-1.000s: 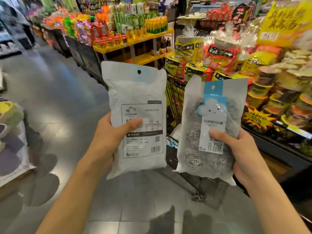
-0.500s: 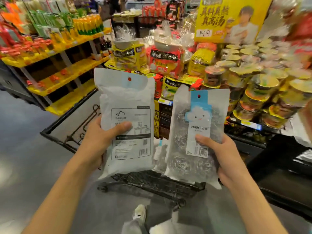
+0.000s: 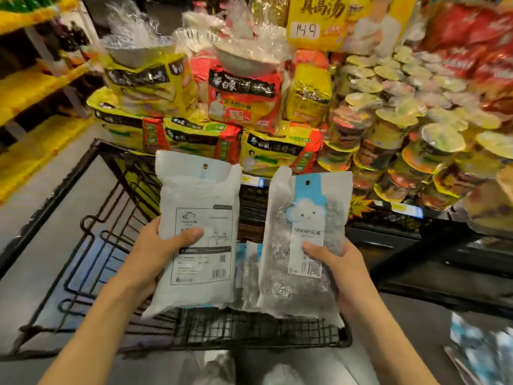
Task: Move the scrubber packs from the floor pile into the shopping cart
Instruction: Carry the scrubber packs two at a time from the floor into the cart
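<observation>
The place is a shop aisle with a grey, shiny floor [image 3: 41,195]. On the left stands a yellow shelf unit [image 3: 30,87] with dark gaps between its boards. Ahead is a display of instant noodle bags [image 3: 241,98] in yellow and red, piled in layers. To the right of them, noodle cups [image 3: 394,134] are stacked. Above hangs a yellow price sign [image 3: 316,20] reading 14.9.

Shopping cart [image 3: 83,190] basket open from above – left half bare, noodle display [image 3: 241,101] (stacked high) close beyond far rim
</observation>
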{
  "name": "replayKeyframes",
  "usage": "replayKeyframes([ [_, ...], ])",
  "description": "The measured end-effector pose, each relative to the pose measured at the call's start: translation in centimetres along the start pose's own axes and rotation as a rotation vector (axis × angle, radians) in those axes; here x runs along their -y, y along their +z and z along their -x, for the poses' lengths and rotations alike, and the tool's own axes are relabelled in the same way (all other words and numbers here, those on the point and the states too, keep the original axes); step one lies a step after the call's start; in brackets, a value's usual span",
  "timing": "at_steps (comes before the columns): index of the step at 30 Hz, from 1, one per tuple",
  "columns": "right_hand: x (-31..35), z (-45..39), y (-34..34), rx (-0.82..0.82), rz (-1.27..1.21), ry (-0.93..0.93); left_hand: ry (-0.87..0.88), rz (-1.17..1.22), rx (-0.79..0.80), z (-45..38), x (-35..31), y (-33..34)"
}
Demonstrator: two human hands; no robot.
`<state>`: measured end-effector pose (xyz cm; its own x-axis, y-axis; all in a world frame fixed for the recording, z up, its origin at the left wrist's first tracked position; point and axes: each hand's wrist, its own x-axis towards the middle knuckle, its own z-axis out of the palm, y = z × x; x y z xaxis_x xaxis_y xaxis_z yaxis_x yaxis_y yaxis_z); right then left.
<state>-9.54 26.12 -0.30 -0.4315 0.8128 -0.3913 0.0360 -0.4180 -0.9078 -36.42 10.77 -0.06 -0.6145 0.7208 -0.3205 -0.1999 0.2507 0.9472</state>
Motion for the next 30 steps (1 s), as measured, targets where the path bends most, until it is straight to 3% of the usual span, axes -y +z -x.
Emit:
replayKeyframes([
  [6,-5.8,-6.7,1.9,0.043,0.093,0.111,-0.132,-0.080,0.037,-5.9,6.7,-1.2],
  [16,-22.7,-16.0,2.2,0.041,0.142,0.333,-0.402,-0.061,0.016,-13.7,21.8,-3.1],
  [24,-33.8,-18.6,1.7,0.044,0.151,0.468,-0.590,-0.032,0.080,-16.8,32.0,-4.4],
  [30,-37.6,-18.8,2.5,0.034,0.161,0.572,-0.770,-0.093,0.124,-16.8,36.0,-4.7],
])
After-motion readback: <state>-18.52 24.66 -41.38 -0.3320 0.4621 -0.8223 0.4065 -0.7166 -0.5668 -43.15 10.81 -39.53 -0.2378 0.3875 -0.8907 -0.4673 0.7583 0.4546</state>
